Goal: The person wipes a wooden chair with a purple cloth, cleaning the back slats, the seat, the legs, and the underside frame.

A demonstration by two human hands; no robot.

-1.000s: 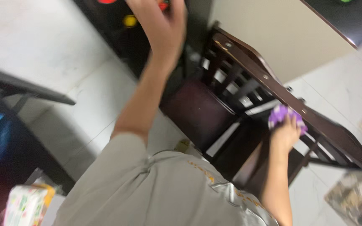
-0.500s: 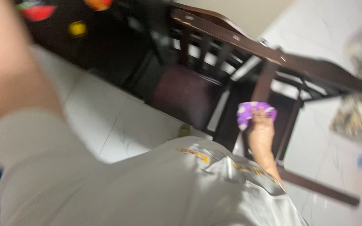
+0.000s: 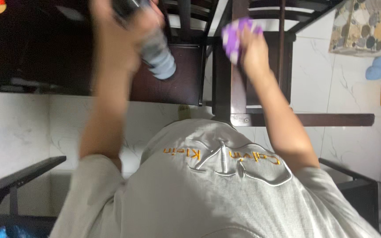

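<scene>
Floor: pale marble-look tile [image 3: 18, 132] spreads under everything, with a pebble-pattern mat [image 3: 367, 26] at the far right corner.
Table: a dark tabletop [image 3: 36, 57] fills the upper left, directly under the person's left forearm.
Chairs: two dark wooden chairs [image 3: 225, 94] stand side by side against the table; the upright post between their seats runs straight away from the person.
Person: a grey shirt [image 3: 208, 194] fills the bottom of the view, and both bare arms reach forward.
Bottle: a grey spray bottle [image 3: 157, 55] hangs over the left chair seat, its long axis tilted, lower end pointing down and to the right.
Left hand [image 3: 122, 31]: fingers wrapped around the bottle's dark upper part; blur hides the exact grip.
Cloth: a purple cloth [image 3: 237, 35] sits pressed against the chair post, just right of the bottle and apart from it.
Right hand [image 3: 252, 48]: fingers curled shut over the cloth; this hand is the one nearer the post.
</scene>
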